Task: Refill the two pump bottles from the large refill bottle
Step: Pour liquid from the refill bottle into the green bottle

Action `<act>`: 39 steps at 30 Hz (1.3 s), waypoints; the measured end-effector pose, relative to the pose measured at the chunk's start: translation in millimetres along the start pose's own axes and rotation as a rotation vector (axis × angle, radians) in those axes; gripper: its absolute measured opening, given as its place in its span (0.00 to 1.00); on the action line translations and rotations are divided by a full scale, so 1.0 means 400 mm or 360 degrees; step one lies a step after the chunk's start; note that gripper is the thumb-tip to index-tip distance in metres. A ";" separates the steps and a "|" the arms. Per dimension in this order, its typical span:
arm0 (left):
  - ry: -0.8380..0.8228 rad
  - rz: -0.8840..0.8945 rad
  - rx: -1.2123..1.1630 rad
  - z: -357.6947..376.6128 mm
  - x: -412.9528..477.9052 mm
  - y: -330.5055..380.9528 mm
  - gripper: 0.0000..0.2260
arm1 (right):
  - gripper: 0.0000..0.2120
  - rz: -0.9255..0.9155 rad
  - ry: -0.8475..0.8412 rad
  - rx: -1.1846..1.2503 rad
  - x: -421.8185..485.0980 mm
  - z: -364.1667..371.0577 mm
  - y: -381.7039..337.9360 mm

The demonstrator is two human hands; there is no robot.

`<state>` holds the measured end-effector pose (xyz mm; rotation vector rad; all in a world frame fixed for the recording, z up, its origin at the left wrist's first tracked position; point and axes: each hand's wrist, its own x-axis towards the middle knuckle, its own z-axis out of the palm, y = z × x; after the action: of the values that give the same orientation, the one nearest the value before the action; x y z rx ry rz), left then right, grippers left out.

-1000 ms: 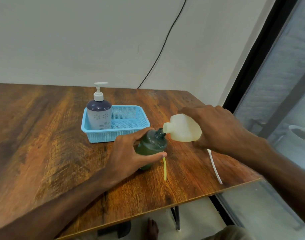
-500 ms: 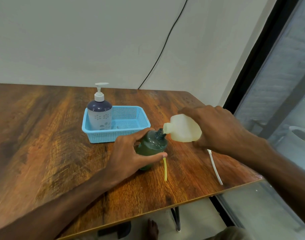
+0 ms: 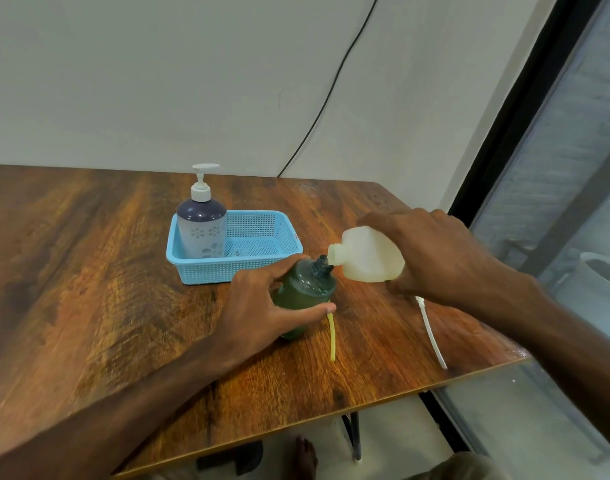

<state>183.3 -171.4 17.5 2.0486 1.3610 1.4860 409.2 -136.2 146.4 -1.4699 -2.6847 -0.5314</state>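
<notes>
The left hand [image 3: 262,306] is wrapped round a small green bottle [image 3: 305,289]. The thumb curls across the near side and the fingers curve over the far shoulder, so the bottle is gripped firmly. It stands on the wooden table [image 3: 89,289], just in front of a blue basket [image 3: 262,270], and its dark neck has no pump in it. The right hand [image 3: 431,258] comes down from above and clasps a large pale refill bottle [image 3: 369,259], with fingers curled over its far side. The refill bottle is tipped onto its side in the air, and its open mouth points left and meets the neck of the green bottle. Whether the two rims actually touch cannot be told. A second pump bottle [image 3: 201,230], white with a dark top and its white pump fitted, stands upright in the left end of the basket. A yellow tube [image 3: 331,337] lies on the table just beside the left thumb. A white tube [image 3: 433,337] lies nearer the table's right edge, with its far end hidden under the right wrist.
</notes>
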 end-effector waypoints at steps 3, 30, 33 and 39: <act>-0.0002 0.0000 -0.0003 0.000 0.000 0.000 0.30 | 0.41 -0.0002 0.0000 0.0010 -0.001 -0.002 -0.001; -0.0011 -0.0032 0.0003 0.001 0.000 -0.006 0.31 | 0.40 -0.0009 0.0041 -0.0013 -0.003 -0.013 -0.010; -0.0012 -0.0037 -0.0008 0.001 0.000 -0.004 0.31 | 0.41 -0.0020 0.0055 -0.0007 -0.003 -0.013 -0.009; -0.0018 -0.0045 -0.0039 0.000 0.000 -0.003 0.30 | 0.40 -0.0024 0.0042 -0.0005 -0.002 -0.010 -0.006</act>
<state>182.6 -170.8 16.7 2.0117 1.3554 1.4700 406.9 -139.2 149.4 -1.4340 -2.6781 -0.5521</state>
